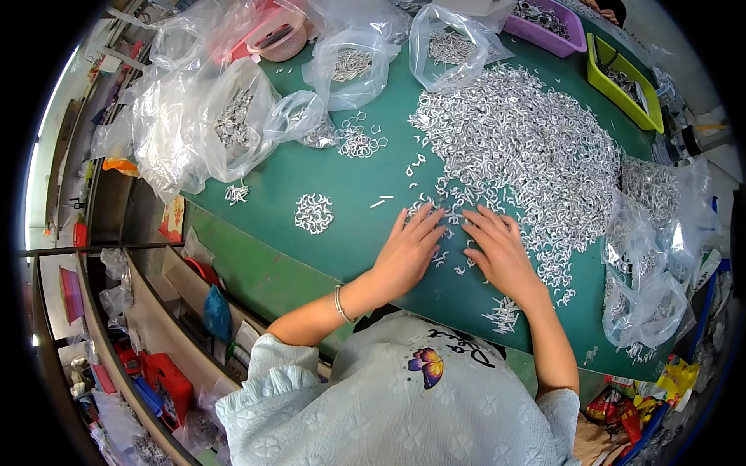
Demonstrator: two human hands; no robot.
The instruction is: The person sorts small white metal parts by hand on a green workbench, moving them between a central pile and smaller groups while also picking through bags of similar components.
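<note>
A large pile of small silvery curved metal pieces (536, 147) spreads over the green tabletop (365, 225). At its near-left edge my left hand (408, 252) lies palm down, fingers stretched out over a few loose pieces. Close beside it, my right hand (501, 252) rests the same way, fingers spread and touching the fringe of the pile. Whether a piece sits under either palm is hidden. A small round cluster of curved pieces (314, 213) lies to the left of my left hand. Short metal pins (503, 314) are heaped by my right forearm.
Clear plastic bags of metal parts (353, 66) line the far side; more bags (649, 272) stand at the right edge. A purple basket (556, 27) and a yellow-green basket (625, 81) sit far right. A pink basket (280, 35) stands far left. Shelving (167, 311) runs along the left.
</note>
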